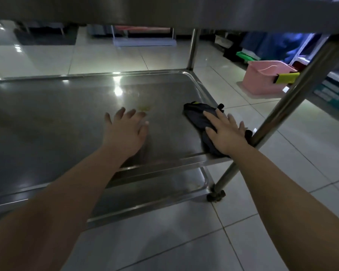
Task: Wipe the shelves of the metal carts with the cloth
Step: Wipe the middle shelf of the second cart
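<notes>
Pressing cloth (199, 118) on cart shelf (67, 114), right grip (227, 132) flat-fingered, left grip (125, 132) spread, empty, pink tub (262, 83), yellow item (287, 77) at rim

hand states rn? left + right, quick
Left hand: open, fingers spread over the middle shelf, holding nothing.
Right hand: open, straight fingers pressing the dark cloth flat near the shelf's right edge.
</notes>
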Motion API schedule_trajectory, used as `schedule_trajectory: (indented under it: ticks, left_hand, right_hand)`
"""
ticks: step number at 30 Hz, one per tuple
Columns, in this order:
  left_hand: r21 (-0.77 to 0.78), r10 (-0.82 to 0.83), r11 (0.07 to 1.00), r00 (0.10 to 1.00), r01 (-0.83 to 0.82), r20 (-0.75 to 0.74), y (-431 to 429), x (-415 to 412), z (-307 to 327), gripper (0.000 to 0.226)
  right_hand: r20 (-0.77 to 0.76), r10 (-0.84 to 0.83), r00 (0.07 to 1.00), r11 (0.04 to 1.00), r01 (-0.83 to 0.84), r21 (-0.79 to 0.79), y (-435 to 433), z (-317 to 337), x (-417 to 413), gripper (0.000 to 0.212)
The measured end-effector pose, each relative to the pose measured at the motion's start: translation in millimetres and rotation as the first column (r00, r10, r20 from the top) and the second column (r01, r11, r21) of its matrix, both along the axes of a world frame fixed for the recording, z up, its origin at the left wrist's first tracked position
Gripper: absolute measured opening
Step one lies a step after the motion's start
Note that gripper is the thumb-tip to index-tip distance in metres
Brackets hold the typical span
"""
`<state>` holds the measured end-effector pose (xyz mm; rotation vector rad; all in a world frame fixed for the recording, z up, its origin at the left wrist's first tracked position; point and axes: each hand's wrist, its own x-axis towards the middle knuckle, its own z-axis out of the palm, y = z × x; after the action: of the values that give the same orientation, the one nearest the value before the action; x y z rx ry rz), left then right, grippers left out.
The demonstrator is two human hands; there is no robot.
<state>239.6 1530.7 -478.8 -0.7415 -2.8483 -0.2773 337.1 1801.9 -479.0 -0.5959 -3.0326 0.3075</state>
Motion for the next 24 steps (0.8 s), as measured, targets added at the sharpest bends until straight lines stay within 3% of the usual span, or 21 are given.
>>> schedule_trajectory:
  ticks: [6,13,17,24]
  left_hand:
    - [-0.142,0.061,0.989,0.994,-0.047,0.094,-20,-12,4,0.055]
    - [-0.093,0.097,0.992,0.980,-0.082,0.173,-24,-28,9,0.051]
    - [-0.101,0.109,0.991,0.977,-0.091,0.186,-42,-40,3,0.050]
    - [-0.032,0.072,0.997,0.972,-0.066,0.223,-46,-44,-3,0.048]
  right_hand:
    - [0.068,-0.052,0.996,0.998,0.049,0.045,-19,-3,-14,0.055]
    - [0.138,0.000,0.990,0.970,-0.033,0.240,-12,7,-23,0.067]
    - [0.014,0.070,0.997,0.987,-0.071,0.144,-15,0,-21,0.061]
    - [0.077,-0.022,0.997,1.000,0.021,0.015,-30,1,-32,0.054]
